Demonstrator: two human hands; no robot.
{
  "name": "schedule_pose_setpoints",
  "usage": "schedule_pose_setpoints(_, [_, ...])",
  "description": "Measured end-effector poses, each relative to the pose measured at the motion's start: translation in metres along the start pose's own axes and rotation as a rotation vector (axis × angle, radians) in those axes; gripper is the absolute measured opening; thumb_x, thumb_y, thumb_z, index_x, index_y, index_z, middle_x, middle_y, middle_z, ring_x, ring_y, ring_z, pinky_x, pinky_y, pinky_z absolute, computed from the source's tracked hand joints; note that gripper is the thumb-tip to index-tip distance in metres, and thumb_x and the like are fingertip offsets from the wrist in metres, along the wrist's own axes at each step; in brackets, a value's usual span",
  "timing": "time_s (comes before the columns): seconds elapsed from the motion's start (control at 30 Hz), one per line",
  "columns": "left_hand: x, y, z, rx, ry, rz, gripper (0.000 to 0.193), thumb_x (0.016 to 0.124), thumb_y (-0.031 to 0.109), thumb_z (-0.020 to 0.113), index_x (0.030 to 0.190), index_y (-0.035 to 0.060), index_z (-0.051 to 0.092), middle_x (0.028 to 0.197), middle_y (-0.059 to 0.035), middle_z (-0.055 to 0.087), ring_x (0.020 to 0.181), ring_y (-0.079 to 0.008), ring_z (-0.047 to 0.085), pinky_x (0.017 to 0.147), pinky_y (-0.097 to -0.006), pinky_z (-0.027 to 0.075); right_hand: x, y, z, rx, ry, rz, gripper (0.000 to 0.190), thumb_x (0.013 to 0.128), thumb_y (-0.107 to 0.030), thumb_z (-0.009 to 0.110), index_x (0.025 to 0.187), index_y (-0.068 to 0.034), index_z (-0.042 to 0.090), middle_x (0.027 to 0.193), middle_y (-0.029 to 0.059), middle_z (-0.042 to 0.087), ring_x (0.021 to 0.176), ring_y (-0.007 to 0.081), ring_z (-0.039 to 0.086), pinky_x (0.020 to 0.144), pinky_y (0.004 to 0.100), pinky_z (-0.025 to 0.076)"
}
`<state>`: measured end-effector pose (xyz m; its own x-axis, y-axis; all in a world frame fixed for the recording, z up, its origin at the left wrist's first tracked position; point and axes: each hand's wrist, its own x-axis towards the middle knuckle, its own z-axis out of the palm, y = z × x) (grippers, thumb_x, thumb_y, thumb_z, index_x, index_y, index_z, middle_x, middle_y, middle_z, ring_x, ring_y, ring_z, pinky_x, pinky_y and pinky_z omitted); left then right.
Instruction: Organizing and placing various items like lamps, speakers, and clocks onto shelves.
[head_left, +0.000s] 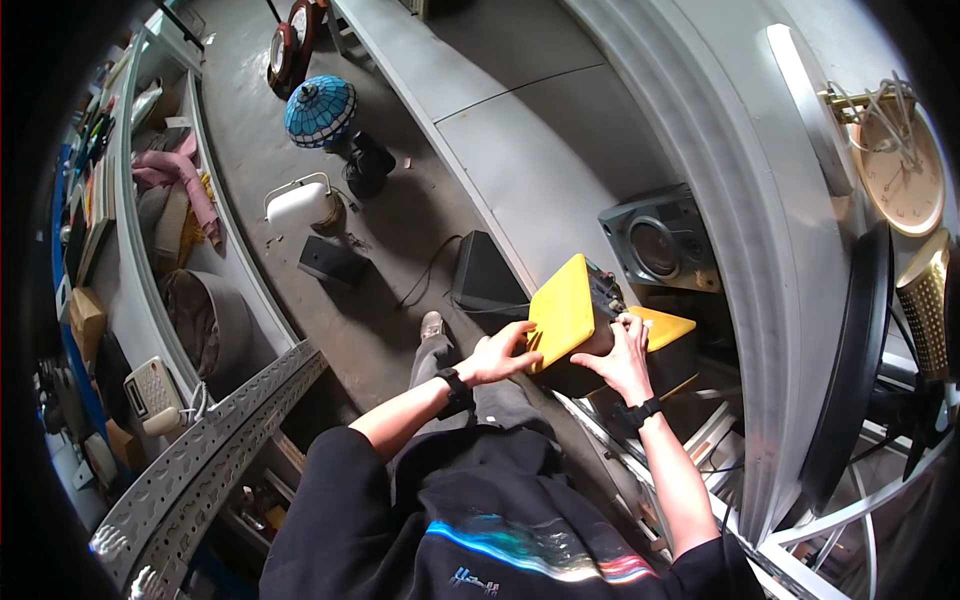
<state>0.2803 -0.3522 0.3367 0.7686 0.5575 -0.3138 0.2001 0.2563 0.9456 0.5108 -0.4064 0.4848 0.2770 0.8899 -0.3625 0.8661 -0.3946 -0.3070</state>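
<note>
A black box with a yellow face (561, 319), apparently a small loudspeaker, is tilted between my two hands. My left hand (501, 352) grips its yellow panel at the near left corner, fingers spread along the edge. On the opposite side, my right hand (624, 360) holds the box near its dark rear, where small knobs or connectors (606, 289) show. Right behind my right hand stands a second black box with a yellow face (661, 327), partly covered by the hand. The underside of the held box is hidden, so I cannot tell whether it rests on the shelf.
A grey shelf (525, 142) carries a silver speaker (660, 244). On the floor (390, 262) stand black speakers (484, 274), a white lamp (300, 206) and a blue stained-glass lamp (321, 112). Perforated metal rails (217, 420) and a corded telephone (154, 390) are at left; a clock (900, 165) hangs right.
</note>
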Motion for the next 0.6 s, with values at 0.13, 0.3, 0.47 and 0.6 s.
schedule_pose_setpoints(0.13, [-0.021,-0.02,-0.018,-0.143,0.022,-0.147,0.054,0.094,0.029,0.068,0.137,0.003,0.046,0.119,-0.0135,0.063,0.105,-0.0205,0.063,0.087,-0.0345,0.053,0.005,0.004,-0.006,-0.009,-0.016,-0.018,0.09,0.056,-0.054,0.089,0.117,0.006,0.059,0.132,0.021,0.041,0.126,0.0411,0.037,0.109,0.048,0.035])
schedule_pose_setpoints(0.3, [-0.041,-0.053,-0.019,-0.163,0.069,-0.21,0.05,0.094,0.028,0.066,0.131,-0.0016,0.05,0.119,-0.0145,0.064,0.104,-0.0207,0.064,0.087,-0.0325,0.053,0.008,0.017,-0.004,0.028,-0.02,-0.076,0.093,0.057,-0.057,0.088,0.118,0.008,0.061,0.151,0.0244,0.03,0.139,0.0423,0.028,0.115,0.0486,0.029])
schedule_pose_setpoints(0.47, [-0.051,-0.063,-0.034,-0.101,0.13,-0.366,0.047,0.093,0.028,0.065,0.127,-0.0022,0.054,0.12,-0.0159,0.064,0.11,-0.0225,0.063,0.093,-0.0326,0.051,0.002,0.042,0.001,-0.001,-0.148,-0.13,0.094,0.057,-0.054,0.089,0.122,0.008,0.06,0.151,0.026,0.032,0.142,0.0423,0.026,0.118,0.0476,0.025])
schedule_pose_setpoints(0.6, [-0.054,-0.069,-0.048,0.001,0.154,-0.395,0.046,0.093,0.032,0.063,0.123,-0.0026,0.058,0.12,-0.0176,0.065,0.112,-0.025,0.063,0.096,-0.0336,0.049,-0.001,0.034,0.006,0.005,-0.117,-0.153,0.09,0.057,-0.048,0.091,0.12,0.008,0.061,0.15,0.0271,0.034,0.142,0.0422,0.027,0.118,0.0477,0.025])
